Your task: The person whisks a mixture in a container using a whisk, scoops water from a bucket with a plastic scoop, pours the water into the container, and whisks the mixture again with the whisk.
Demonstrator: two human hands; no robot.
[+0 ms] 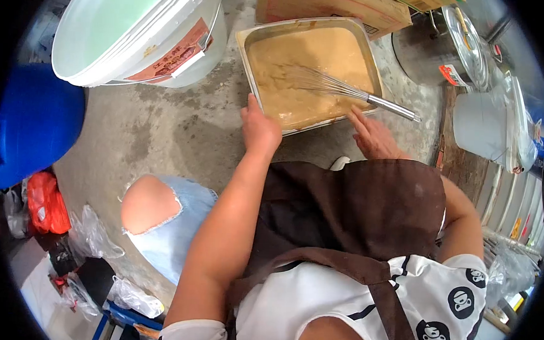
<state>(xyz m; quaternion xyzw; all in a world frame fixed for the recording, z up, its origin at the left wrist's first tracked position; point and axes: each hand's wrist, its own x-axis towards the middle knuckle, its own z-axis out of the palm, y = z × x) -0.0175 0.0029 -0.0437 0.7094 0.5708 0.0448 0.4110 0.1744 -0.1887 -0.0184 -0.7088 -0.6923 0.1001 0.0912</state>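
Observation:
A rectangular metal tray (375,84) on the concrete floor holds a thick tan mixture (312,48). A wire whisk (335,86) lies in it, its steel handle resting across the tray's right edge. My left hand (260,126) is at the tray's near left corner, with its fingers closed on the rim. Near the right front corner, just below the whisk handle, is my right hand (375,136), its fingers stretched out and apart. It does not hold the whisk.
A large white bucket (198,59) stands left of the tray, with a blue barrel (40,120) beyond. Cardboard boxes (331,9) are behind the tray. A steel pot (426,52) and a translucent container (483,126) stand right. Plastic bags (48,203) lie lower left.

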